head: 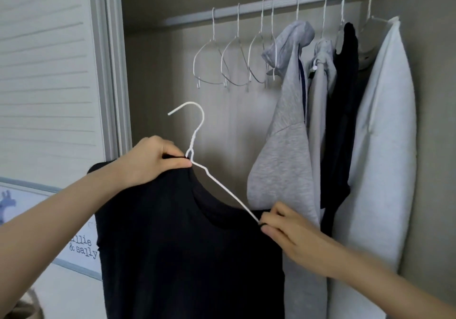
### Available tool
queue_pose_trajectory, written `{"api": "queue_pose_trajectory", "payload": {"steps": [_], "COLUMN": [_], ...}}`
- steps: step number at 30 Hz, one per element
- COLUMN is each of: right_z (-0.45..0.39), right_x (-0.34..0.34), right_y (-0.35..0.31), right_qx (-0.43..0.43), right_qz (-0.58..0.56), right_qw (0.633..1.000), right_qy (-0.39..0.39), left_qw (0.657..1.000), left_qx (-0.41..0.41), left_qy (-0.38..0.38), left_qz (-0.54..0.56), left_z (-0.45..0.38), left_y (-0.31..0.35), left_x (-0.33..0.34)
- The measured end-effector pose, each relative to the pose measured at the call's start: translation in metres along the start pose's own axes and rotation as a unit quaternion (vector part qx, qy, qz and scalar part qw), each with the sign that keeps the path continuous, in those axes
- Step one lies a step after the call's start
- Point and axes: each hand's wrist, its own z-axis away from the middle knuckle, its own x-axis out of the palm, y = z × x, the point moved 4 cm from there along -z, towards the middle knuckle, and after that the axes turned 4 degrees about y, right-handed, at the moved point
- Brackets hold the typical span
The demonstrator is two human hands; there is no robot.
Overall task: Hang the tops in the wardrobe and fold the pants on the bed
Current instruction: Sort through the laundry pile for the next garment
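1. Black crew-neck fabric top (177,244): I see it held up in front of the open wardrobe, hanging below both hands, one shoulder already on the hanger.
2. White thin wire hanger (197,131): its hook rises just above my left fingers; its bare right arm slopes down to my right fingertips, crossing the neck opening.
3. Left hand (153,160): fingers curled, pinching the collar and the hanger's twisted neck together.
4. Right hand (288,232): thumb and fingertips pinch the top's right shoulder edge at the end of the wire arm.
5. Pale metal wardrobe rail (271,3): well above both hands, carrying empty wire hangers (222,64) over the left fingers.
6. Beyond my right fingers hang a grey hooded sweatshirt (283,145), a black garment (345,96) and a white padded garment (385,145).
7. Left of my left hand stands a white louvred door (49,71).
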Motion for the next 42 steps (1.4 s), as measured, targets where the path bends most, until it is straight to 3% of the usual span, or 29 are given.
{"api": "queue_pose_trajectory", "payload": {"steps": [5, 10, 15, 22, 25, 28, 32, 35, 38, 42], "right_z": [-0.018, -0.013, -0.022, -0.048, -0.050, -0.049, -0.054, -0.056, -0.057, -0.058], "right_x": [-0.001, -0.032, -0.060, -0.073, -0.075, -0.080, -0.087, -0.104, -0.122, -0.151], "right_y": [-0.023, -0.009, -0.006, -0.039, -0.031, -0.024, -0.023, -0.018, -0.035, -0.051], "right_qx": [0.018, 0.012, 0.034, 0.013, 0.076, 0.163, 0.229, 0.237, 0.201, 0.174], "right_qz": [-0.204, -0.321, -0.255, -0.156, -0.179, -0.276, -0.481, -0.551, -0.650, -0.645], "right_qw": [0.974, 0.931, 0.958, 0.985, 0.977, 0.944, 0.842, 0.793, 0.732, 0.740], "right_qy": [0.099, 0.173, 0.126, 0.072, 0.090, 0.076, 0.087, 0.103, 0.027, 0.074], "left_qw": [0.998, 1.000, 0.996, 0.997, 0.995, 0.990, 0.990, 0.975, 0.947, 0.937], "left_qx": [0.057, 0.003, -0.053, 0.013, -0.001, -0.028, -0.055, -0.092, -0.107, -0.111], "left_qy": [0.040, 0.010, 0.005, 0.019, 0.048, 0.082, 0.079, 0.128, 0.192, 0.216], "left_qz": [0.001, 0.023, 0.075, 0.070, 0.089, 0.109, 0.108, 0.158, 0.234, 0.250], "left_z": [-0.002, 0.012, 0.028, 0.017, 0.013, 0.014, 0.006, 0.002, -0.011, -0.044], "left_y": [0.017, -0.022, -0.050, -0.025, -0.031, -0.049, -0.065, -0.081, -0.082, -0.068], "left_x": [0.007, -0.011, -0.014, -0.002, -0.008, -0.022, -0.036, -0.046, -0.047, -0.032]}}
